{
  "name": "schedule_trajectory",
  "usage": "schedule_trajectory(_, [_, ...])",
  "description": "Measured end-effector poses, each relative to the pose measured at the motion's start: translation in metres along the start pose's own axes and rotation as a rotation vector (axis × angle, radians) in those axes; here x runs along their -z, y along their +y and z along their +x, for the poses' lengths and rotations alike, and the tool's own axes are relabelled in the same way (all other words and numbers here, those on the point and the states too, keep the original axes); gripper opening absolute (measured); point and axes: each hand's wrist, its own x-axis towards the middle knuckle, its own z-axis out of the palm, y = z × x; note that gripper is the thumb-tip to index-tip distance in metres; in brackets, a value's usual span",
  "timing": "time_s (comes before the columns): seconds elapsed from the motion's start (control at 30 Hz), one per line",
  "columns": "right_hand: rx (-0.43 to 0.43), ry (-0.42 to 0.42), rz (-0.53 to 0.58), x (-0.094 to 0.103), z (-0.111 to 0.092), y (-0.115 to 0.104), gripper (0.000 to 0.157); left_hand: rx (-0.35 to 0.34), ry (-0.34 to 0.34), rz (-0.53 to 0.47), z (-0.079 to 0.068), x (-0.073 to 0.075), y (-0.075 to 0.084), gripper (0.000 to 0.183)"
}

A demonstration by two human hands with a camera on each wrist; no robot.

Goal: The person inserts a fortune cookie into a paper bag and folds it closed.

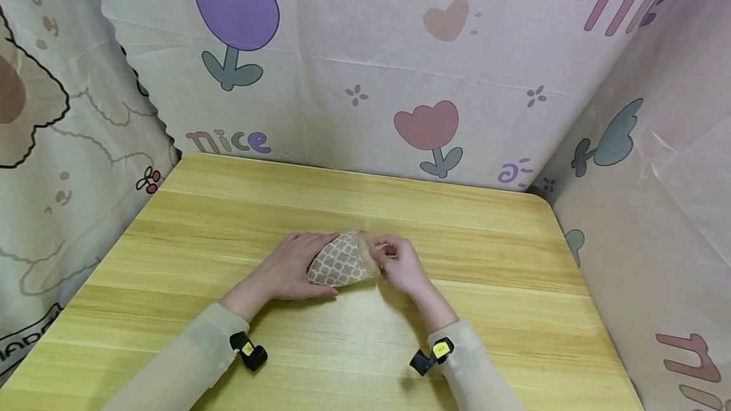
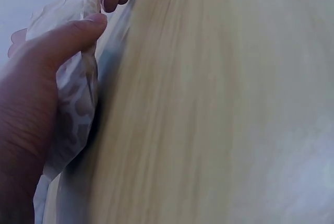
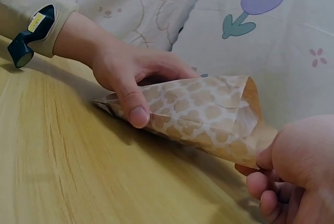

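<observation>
A brown paper bag with a white lattice pattern lies on its side on the wooden table, its mouth toward the right. My left hand grips the closed end, thumb on the near side and fingers over the far side. In the right wrist view the mouth of the bag gapes, and something whitish shows inside, too unclear to name. My right hand pinches the lower edge of that mouth between thumb and fingers. The left wrist view shows the left thumb lying along the paper.
The wooden table has a light grain and rounded far corners. A printed cloth with flowers and letters hangs behind it and on both sides. Each sleeve carries a small black camera, one on the left wrist and one on the right.
</observation>
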Motion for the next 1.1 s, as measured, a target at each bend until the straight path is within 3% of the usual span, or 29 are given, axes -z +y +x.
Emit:
schedule_trajectory(0.53, [0.043, -0.001, -0.032, 0.007, 0.004, -0.005, 0.016, 0.018, 0.011, -0.046, -0.004, -0.001, 0.009, 0.118])
schedule_trajectory(1.1, [0.043, -0.106, -0.084, 0.022, 0.007, -0.019, 0.018, 0.021, 0.009, -0.132, -0.005, 0.002, 0.021, 0.115])
